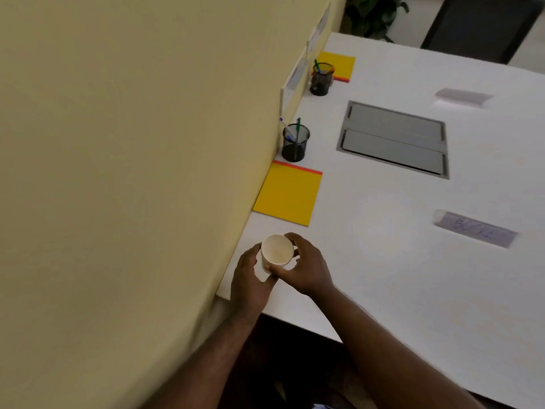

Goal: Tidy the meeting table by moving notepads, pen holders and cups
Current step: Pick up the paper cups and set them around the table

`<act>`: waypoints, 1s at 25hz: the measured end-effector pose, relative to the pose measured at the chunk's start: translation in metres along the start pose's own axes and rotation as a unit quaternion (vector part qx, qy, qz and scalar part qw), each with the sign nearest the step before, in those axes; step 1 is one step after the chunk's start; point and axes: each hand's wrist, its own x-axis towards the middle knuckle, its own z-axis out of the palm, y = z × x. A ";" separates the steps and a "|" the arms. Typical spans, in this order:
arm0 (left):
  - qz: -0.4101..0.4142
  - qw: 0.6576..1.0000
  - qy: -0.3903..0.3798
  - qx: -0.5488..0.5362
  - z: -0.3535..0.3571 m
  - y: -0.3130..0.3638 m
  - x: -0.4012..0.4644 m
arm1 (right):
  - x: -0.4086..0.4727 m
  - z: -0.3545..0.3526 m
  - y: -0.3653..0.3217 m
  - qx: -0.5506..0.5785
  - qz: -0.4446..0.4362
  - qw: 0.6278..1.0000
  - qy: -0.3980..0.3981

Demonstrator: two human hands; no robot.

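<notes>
Both hands (283,276) hold white cup (276,251) near wall (132,172).

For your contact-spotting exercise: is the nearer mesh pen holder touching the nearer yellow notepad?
Apart. The head view shows a thin strip of white table between the nearer pen holder base and the nearer yellow notepad.

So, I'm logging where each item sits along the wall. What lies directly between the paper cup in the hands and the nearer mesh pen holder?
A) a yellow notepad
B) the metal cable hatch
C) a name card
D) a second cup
A: the nearer yellow notepad lies flat by the wall between the paper cup, held by the left hand and right hand, and the nearer mesh pen holder.
</notes>
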 end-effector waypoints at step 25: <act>0.234 0.961 -0.146 0.030 0.118 0.132 0.132 | 0.099 -0.132 0.086 0.056 0.077 0.976 0.194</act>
